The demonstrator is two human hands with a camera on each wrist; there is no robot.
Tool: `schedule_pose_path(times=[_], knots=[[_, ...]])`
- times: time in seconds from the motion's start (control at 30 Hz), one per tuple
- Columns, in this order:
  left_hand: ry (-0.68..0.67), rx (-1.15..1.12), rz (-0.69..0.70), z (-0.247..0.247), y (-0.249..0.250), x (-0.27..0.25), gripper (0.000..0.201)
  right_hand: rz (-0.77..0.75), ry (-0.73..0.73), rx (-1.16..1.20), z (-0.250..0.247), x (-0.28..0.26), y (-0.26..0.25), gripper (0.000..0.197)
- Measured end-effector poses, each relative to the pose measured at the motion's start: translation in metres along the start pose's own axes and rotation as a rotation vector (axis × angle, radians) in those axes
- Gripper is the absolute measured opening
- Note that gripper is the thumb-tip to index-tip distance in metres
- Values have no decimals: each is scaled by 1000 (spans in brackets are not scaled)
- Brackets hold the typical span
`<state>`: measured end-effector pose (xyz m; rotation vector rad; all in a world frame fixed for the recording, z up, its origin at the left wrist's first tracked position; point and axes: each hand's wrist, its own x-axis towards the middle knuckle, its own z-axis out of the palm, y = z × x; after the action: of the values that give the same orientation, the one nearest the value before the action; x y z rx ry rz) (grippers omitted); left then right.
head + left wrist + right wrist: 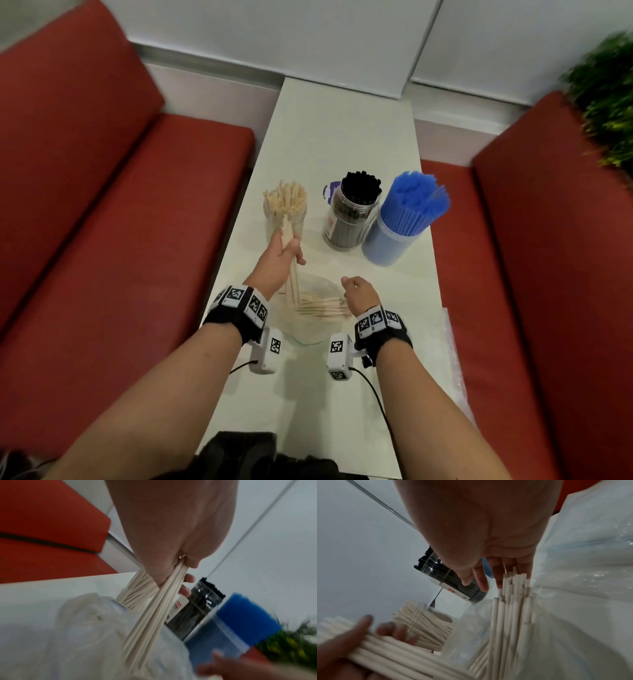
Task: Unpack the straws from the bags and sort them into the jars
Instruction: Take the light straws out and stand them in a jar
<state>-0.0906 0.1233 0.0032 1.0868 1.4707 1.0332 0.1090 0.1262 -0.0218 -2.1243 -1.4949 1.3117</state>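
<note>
I log my left hand (282, 255) gripping a bunch of beige straws (294, 278) beside their jar (285, 219). Right hand (359, 295), fingers loose, rests at the clear bag (310, 330) near the table's (342, 137) near edge.

L hand (283, 255) fingers curled, raised fwd; R hand (358, 295) loosely curled, lower, both forearms extended.

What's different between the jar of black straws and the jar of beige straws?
The jar of black straws is packed tight, its straws standing in an even bundle; the jar of beige straws is looser, its straws fanning out at uneven heights. The black jar bears a white label with red; none shows on the beige jar. The left hand holds a bunch of beige straws in front of the beige jar; nothing is near the black one. Both are clear, upright, lidless.
</note>
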Motion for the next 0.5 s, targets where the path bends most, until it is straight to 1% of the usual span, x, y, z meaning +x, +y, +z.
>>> schedule_pose_path(times=[0.03, 0.07, 0.1, 0.13, 0.17, 0.2, 0.23, 0.27, 0.3, 0.33, 0.37, 0.4, 0.43, 0.47, 0.5], knots=[[38, -118, -7, -2, 4, 1, 17, 12, -57, -50, 3, -1, 0, 46], [67, -247, -17, -4, 8, 2, 17, 18, -81, -96, 5, -2, -1, 49], [87, -369, -27, -6, 12, 3, 16, 15, -56, -110, 6, -4, -4, 52], [99, -466, -37, -8, 16, 3, 13, -18, 24, -101, 6, -8, -10, 53], [104, -535, -41, -10, 22, 2, 11, -99, 136, -62, 4, -12, -18, 51], [105, -579, -32, -11, 28, 0, 8, -213, 236, 5, 2, -15, -28, 45], [106, -612, -8, -12, 35, -2, 6, -312, 282, 86, 0, -18, -39, 39], [105, -640, 23, -13, 43, -4, 8, -363, 270, 155, 0, -20, -50, 34], [101, -677, 51, -14, 52, -5, 11, -359, 214, 207, 2, -22, -59, 34], [92, -725, 75, -14, 61, -6, 16, -305, 126, 271, 6, -25, -65, 38], [83, -772, 95, -15, 71, -7, 20, -202, 15, 377, 12, -28, -69, 45], [74, -805, 110, -16, 80, -8, 25, -59, -112, 550, 18, -30, -71, 52], [58, -820, 120, -18, 88, -8, 32, 92, -245, 771, 22, -33, -71, 57], [31, -812, 131, -18, 93, -8, 37, 216, -347, 987, 25, -36, -71, 60], [-4, -776, 148, -18, 97, -9, 39, 296, -407, 1170, 27, -37, -72, 62]])
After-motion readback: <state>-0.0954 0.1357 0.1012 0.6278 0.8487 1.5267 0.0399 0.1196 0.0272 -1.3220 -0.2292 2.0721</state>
